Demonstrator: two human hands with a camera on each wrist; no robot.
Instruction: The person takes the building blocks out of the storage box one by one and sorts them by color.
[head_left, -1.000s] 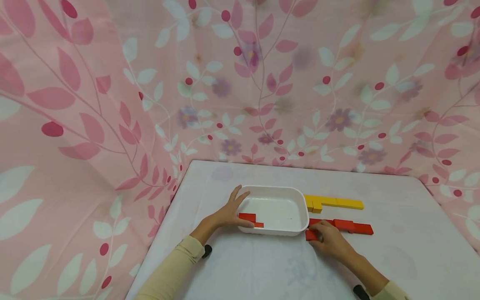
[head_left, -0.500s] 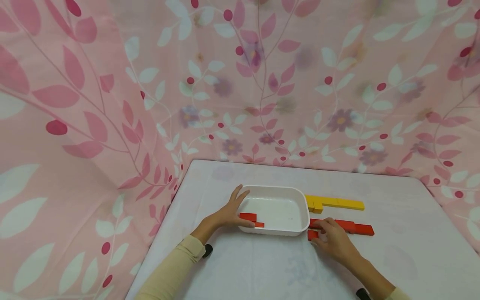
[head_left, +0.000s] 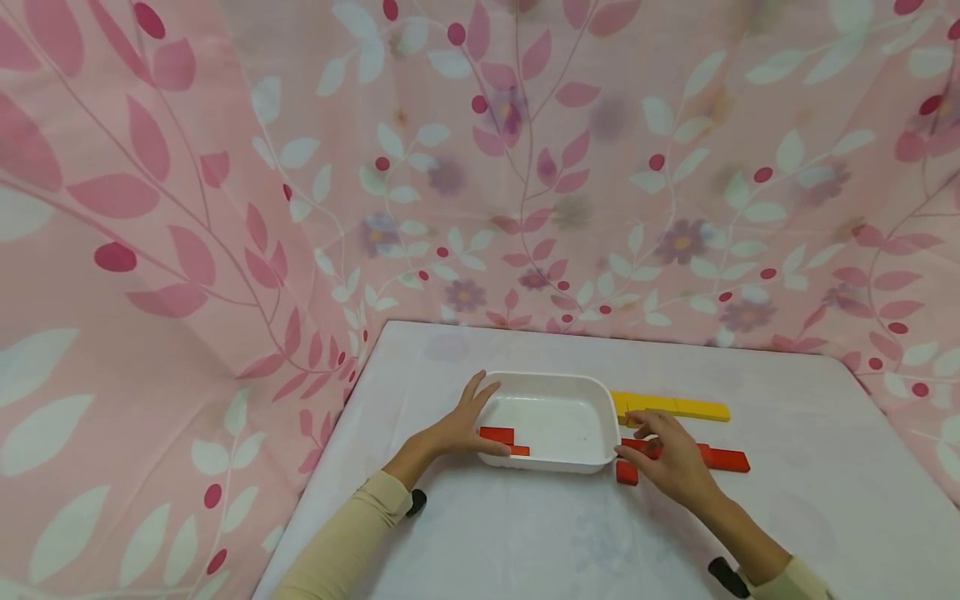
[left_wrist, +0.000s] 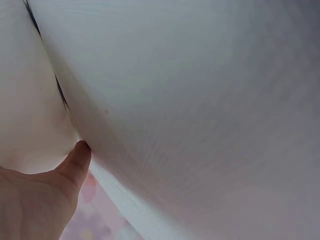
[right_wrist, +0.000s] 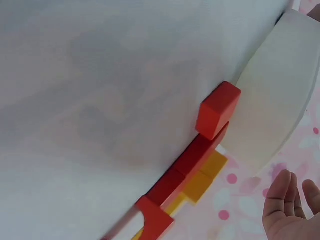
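My left hand [head_left: 457, 427] rests on the left end of a white plastic tray [head_left: 564, 467], fingers spread at the rim and thumb along the near side. In the left wrist view the thumb [left_wrist: 75, 165] lies against the tray's wall. My right hand [head_left: 678, 462] hovers at the tray's right end with nothing held, fingers fairly straight. Beneath it runs a row of red wooden blocks [head_left: 729, 460]. A single red block [head_left: 627, 474] stands by the tray's near right corner. Inside the tray, left side, lie red blocks [head_left: 498, 435].
Behind the red row stretches a line of yellow blocks [head_left: 701, 409], partly hidden by the right hand. An arch-shaped red block [right_wrist: 157, 220] shows in the right wrist view. Floral pink cloth [head_left: 525, 167] hangs behind and left of the white-covered table [head_left: 525, 550].
My right hand has let go of the small red block, leaving it near the tray corner, and has lifted up and back over the red row. The left hand stays on the tray.
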